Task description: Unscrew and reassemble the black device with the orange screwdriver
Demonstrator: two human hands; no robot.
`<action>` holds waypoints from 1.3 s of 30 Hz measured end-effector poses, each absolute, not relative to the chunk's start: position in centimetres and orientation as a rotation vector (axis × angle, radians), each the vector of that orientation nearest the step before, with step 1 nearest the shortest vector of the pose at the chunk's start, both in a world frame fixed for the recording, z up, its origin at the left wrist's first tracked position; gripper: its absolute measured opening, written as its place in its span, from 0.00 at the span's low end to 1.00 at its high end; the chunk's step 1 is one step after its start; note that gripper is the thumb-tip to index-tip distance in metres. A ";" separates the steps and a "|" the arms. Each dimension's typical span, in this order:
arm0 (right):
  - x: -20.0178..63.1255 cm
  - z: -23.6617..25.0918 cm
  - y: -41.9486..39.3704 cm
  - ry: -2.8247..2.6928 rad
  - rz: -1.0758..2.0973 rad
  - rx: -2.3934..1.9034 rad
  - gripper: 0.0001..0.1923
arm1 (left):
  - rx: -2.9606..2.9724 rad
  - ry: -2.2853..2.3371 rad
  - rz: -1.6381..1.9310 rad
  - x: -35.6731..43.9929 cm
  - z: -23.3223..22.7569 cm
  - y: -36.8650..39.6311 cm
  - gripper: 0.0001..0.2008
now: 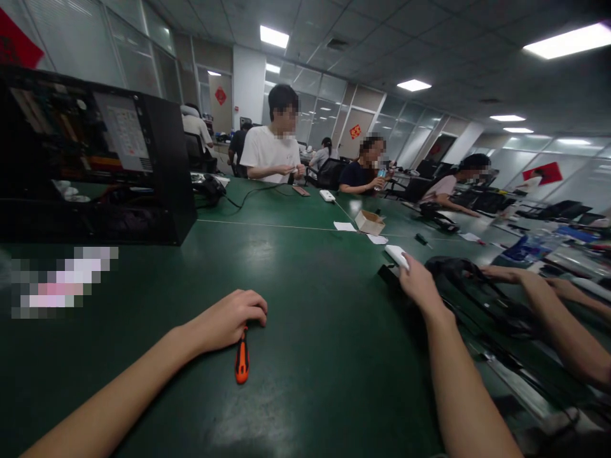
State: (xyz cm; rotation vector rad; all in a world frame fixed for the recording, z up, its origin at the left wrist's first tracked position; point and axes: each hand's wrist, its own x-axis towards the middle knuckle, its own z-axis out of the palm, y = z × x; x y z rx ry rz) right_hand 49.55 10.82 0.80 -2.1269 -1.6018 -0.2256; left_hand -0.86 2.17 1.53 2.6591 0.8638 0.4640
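Note:
A screwdriver (242, 362) with an orange and black handle lies on the green table, its handle end toward me. My left hand (243, 315) covers its shaft, with the fingers curled down over it; the tip is hidden. Over at the table's right side, my right hand (419, 285) grips the near end of a white oblong plastic block (396, 255), whose kind I cannot make out. A black flat-edged thing (389, 275) sits just below that block, partly behind my hand.
A black open-sided computer case (165, 165) stands at the left. Farther back are a small cardboard box (370, 222), paper slips (344, 226) and a white power strip (327, 196). Another person's arm (548, 305) reaches over black cables (501, 305) at right. People sit across the table.

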 end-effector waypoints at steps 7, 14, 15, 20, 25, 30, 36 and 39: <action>51.5 1.7 2.1 -1.411 -0.324 -2.232 0.23 | 2.664 0.872 0.525 -1.5 1.0 2.7 0.19; 50.6 -1.4 -1.9 -1.501 -0.137 -2.455 0.15 | 2.583 0.932 0.393 -2.5 2.1 2.9 0.11; 50.2 -1.2 -1.9 -1.516 -0.143 -2.451 0.15 | 2.588 0.933 0.388 -2.4 2.1 2.9 0.09; 44.4 1.5 -1.1 -1.708 -0.151 -2.155 0.14 | 2.754 0.874 0.499 -1.5 1.2 2.7 0.10; 34.0 3.1 1.2 -2.091 0.228 -1.570 0.13 | 2.691 0.859 0.750 -0.2 0.8 1.9 0.11; 26.7 2.2 3.7 -2.336 0.490 -1.157 0.10 | 2.292 1.079 1.193 0.8 1.4 1.1 0.11; 23.8 2.2 4.1 -1.912 0.869 -0.962 0.20 | 2.168 1.158 1.286 0.8 0.9 1.6 0.11; 23.1 2.3 3.7 -1.525 1.056 -0.935 0.11 | 2.200 1.096 1.212 1.0 0.6 1.7 0.11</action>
